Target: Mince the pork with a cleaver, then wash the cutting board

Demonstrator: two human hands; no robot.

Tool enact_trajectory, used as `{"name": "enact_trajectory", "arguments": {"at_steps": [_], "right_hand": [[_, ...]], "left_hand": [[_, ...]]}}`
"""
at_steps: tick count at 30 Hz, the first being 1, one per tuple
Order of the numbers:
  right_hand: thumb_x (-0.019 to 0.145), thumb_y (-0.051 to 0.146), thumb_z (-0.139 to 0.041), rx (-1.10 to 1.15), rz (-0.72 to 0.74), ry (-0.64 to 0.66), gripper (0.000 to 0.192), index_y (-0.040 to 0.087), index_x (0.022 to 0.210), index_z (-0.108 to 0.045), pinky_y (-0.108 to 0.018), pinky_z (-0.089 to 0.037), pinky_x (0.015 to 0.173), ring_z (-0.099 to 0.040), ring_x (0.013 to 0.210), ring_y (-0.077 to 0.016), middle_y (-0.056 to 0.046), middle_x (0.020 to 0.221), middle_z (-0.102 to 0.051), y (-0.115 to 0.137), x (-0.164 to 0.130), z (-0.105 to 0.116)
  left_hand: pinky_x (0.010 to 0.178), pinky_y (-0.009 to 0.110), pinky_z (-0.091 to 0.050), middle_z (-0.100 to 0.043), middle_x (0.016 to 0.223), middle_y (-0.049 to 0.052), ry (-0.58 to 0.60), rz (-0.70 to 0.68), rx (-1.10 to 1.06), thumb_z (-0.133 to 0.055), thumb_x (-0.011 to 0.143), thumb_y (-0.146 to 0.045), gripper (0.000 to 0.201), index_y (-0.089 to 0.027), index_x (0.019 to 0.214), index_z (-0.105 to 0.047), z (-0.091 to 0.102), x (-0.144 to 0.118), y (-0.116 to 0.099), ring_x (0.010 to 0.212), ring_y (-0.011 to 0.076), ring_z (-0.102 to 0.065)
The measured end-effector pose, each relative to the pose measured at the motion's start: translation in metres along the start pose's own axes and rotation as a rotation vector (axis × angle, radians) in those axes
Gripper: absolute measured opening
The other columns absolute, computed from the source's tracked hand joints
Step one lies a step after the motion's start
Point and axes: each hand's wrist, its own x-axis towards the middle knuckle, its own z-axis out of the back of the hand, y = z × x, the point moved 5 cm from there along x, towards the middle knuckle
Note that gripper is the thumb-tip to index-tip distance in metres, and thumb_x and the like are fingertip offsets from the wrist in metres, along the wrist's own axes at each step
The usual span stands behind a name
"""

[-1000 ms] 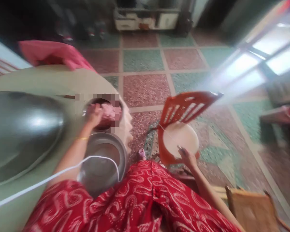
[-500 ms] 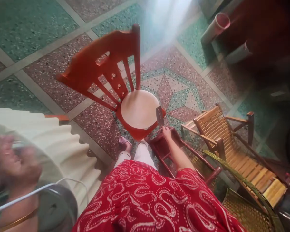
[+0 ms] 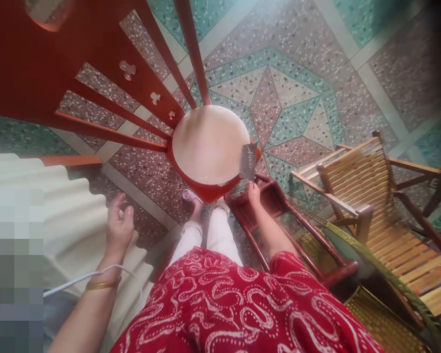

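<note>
My right hand (image 3: 254,193) is closed in a pinch on the lower edge of a dark grey card-like piece (image 3: 248,161) with white script on it. That piece overlaps the front right edge of the round pale seat (image 3: 211,147) of a red-orange wooden chair (image 3: 208,192). Over the cream wavy-edged cloth (image 3: 77,206) at the left, my left hand (image 3: 119,220) is raised with fingers loosely bent and apart, nothing visible in it. A white cable (image 3: 79,278) passes across that wrist, near a gold bangle.
A dark red wooden stool-like frame (image 3: 266,196) stands beside my right leg. A slatted wooden reclining chair (image 3: 356,191) is to the right, with a woven green-yellow basket (image 3: 375,318) below it. Patterned terrazzo floor (image 3: 297,117) lies beyond. The lower left corner is blurred out in blocks.
My left hand has moved right, from the far left to near the cloth's edge. The chair appears larger and closer. My right hand still holds the dark grey card-like piece.
</note>
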Motion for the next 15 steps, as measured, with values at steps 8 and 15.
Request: {"name": "enact_trajectory", "arguments": {"at_steps": [8,15], "right_hand": [[0.082,0.061,-0.038,0.019,-0.011,0.136,0.043,0.021,0.069,-0.049,-0.028,-0.041,0.066,-0.051,0.067,-0.0179,-0.002,0.060,-0.056,-0.009,-0.023,-0.035],[0.084,0.059,-0.039,0.037,0.017,0.247,0.041,0.022,0.070,-0.048,-0.025,-0.039,0.065,-0.051,0.066,-0.0158,0.001,0.062,-0.057,0.006,-0.061,-0.101]], "left_hand": [[0.111,0.041,-0.036,-0.054,0.133,0.011,0.002,0.091,-0.005,-0.047,0.087,-0.039,0.046,-0.019,0.127,-0.053,-0.037,-0.009,0.014,0.128,0.0231,-0.048],[0.111,0.040,-0.035,-0.053,0.134,0.011,0.003,0.074,0.009,-0.047,0.087,-0.037,0.046,-0.019,0.130,-0.052,-0.034,-0.014,0.016,0.128,0.0219,-0.048]]}}
